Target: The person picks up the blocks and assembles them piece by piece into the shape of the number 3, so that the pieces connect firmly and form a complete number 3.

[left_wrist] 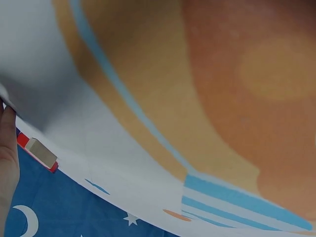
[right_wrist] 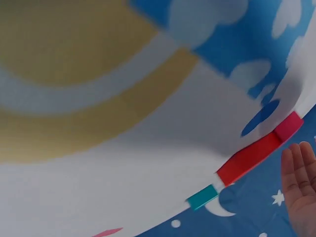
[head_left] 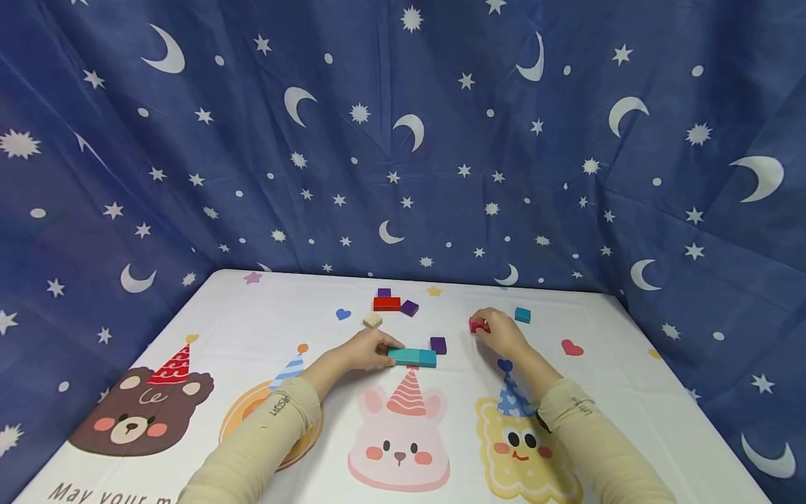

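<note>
In the head view my left hand (head_left: 368, 348) pinches the left end of a teal block (head_left: 404, 357). A blue block (head_left: 428, 358) lies flush against that block's right end. Just behind them sits a purple cube (head_left: 438, 345). Farther right, my right hand (head_left: 502, 334) has its fingers bent at a pinkish-red block (head_left: 478, 326), which it partly covers. The right wrist view shows a pink block (right_wrist: 289, 127) at the end of a long red block (right_wrist: 249, 158), beside the right hand's fingers (right_wrist: 298, 170). Only an edge of the left hand (left_wrist: 7, 158) shows in its wrist view.
Behind the left hand lie a beige block (head_left: 373, 320), a red block (head_left: 387, 304) and two purple cubes (head_left: 409, 308). Right of the right hand is a teal-blue cube (head_left: 522, 315). A starry blue curtain (head_left: 441, 175) hangs behind the white cartoon-printed tablecloth (head_left: 302, 301).
</note>
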Demonstrator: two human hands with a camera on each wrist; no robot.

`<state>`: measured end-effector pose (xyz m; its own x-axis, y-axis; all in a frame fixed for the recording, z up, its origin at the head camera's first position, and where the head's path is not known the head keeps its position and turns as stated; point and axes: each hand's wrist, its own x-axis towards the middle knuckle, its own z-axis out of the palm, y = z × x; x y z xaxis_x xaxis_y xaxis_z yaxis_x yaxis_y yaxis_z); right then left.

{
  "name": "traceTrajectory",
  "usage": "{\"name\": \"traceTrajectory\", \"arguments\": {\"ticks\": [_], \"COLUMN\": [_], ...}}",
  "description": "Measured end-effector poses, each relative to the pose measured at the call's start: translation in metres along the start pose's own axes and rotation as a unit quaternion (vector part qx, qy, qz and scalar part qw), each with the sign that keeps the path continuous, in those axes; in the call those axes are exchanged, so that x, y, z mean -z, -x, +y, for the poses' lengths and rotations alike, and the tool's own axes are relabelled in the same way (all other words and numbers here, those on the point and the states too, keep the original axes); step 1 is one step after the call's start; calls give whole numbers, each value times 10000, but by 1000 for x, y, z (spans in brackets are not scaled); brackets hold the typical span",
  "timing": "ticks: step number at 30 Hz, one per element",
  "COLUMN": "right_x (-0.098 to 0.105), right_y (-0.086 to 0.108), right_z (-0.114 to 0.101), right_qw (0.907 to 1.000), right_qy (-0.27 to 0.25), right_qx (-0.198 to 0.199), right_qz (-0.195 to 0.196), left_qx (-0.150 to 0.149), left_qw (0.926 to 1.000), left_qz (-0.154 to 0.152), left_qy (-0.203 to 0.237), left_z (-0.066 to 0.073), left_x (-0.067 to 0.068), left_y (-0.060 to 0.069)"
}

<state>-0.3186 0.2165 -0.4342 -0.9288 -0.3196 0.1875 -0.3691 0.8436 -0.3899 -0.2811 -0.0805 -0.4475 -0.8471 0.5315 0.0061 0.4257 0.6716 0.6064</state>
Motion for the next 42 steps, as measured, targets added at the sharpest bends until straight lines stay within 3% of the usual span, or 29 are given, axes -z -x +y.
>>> {"name": "traceTrajectory", "arguments": {"ticks": [10,16,28,34,42], "right_x": [10,13,19,28,34], "right_y": [0,1,-1,-4,-6], "right_z": [25,36,57,64,81], "right_qw": [9983,9970,9888,9841,9810], "right_qy": [11,62,704,403,-140], "right_qx": [-276,-592,-1035,-1658,-1922], "right_qz": [505,491,807,488,-218], "left_qx": [-33,57,-7,-24,73], "left_qw": [10000,10000,10000,10000,9999], "left_qz": [-10,-55,-44,-71,-76], "left_qy": [27,48,26,2,32], "left_z": [-3,-3,-4,-3,-2], "left_x": [0,-2,-1,2,0], "left_y": [-1,0,-2,-2,-2]}}
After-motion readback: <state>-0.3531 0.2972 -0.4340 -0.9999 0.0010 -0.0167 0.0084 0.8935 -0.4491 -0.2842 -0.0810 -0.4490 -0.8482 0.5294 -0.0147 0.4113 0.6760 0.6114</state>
